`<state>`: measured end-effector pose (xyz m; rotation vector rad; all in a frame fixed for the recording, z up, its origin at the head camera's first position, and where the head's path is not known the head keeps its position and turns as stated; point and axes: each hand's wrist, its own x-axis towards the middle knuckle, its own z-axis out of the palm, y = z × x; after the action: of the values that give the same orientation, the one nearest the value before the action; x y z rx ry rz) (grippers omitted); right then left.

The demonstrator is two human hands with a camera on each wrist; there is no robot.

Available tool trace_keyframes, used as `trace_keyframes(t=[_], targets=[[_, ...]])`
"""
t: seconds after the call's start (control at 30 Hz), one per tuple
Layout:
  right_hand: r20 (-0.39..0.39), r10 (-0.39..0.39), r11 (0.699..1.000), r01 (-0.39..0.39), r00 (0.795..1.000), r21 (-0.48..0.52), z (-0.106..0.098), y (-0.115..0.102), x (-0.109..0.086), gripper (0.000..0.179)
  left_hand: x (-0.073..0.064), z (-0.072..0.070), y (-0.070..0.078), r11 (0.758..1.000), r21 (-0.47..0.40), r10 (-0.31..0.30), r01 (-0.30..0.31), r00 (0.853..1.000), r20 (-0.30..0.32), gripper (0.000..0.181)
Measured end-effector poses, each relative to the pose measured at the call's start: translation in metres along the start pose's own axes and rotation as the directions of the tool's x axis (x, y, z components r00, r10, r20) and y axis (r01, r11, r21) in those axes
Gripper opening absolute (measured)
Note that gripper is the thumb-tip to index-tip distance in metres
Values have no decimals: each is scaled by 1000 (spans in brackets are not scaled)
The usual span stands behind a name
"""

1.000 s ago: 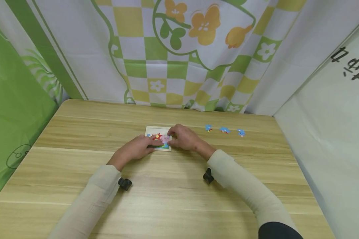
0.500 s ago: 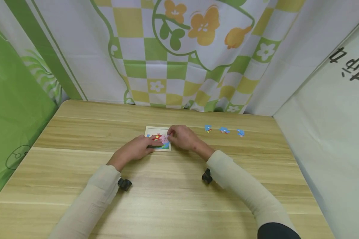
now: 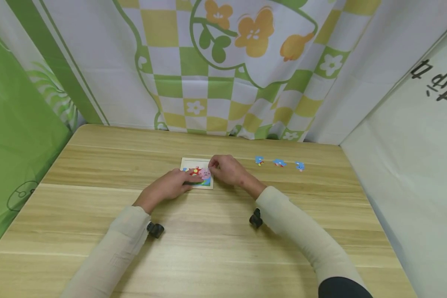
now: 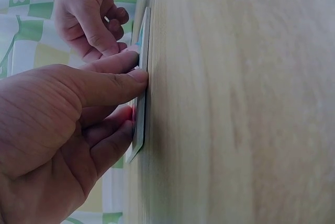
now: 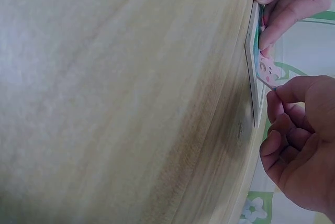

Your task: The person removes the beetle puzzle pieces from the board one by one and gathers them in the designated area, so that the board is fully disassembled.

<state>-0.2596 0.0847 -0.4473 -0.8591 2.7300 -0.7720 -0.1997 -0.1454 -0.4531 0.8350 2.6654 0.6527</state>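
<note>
A small jigsaw puzzle in a pale frame (image 3: 195, 160) lies flat on the table, with red, green and blue pieces showing in its lower part. My left hand (image 3: 171, 183) rests on it, fingers stretched over the pieces and thumb at the near edge. Between thumb and forefinger, my right hand (image 3: 228, 169) pinches a puzzle piece with a pink pig face (image 5: 268, 71). That piece stands tilted up from the board at the frame's right side. Its other fingers are curled loosely. Part of the picture is hidden under the left fingers.
Three loose blue puzzle pieces, a left one (image 3: 259, 160), a middle one (image 3: 279, 162) and a right one (image 3: 300, 166), lie in a row right of the frame. A checked curtain (image 3: 223, 87) hangs behind the wooden table (image 3: 216, 248).
The right hand's fingertips have shifted slightly up at the frame's right edge, and more of the pink piece shows. My left hand and the loose pieces stay put.
</note>
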Motion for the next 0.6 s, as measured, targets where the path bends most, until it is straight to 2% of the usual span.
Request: trace_keyframes(t=[0.4, 0.6], targets=[[-28, 11, 1000, -11, 1000, -9, 3, -1, 0, 11, 1, 1, 0, 1000, -23, 10, -10, 1000, -14, 40], [-54, 41, 999, -42, 998, -12, 3, -4, -2, 10, 1, 1, -1, 1000, -21, 18, -18, 1000, -13, 40]])
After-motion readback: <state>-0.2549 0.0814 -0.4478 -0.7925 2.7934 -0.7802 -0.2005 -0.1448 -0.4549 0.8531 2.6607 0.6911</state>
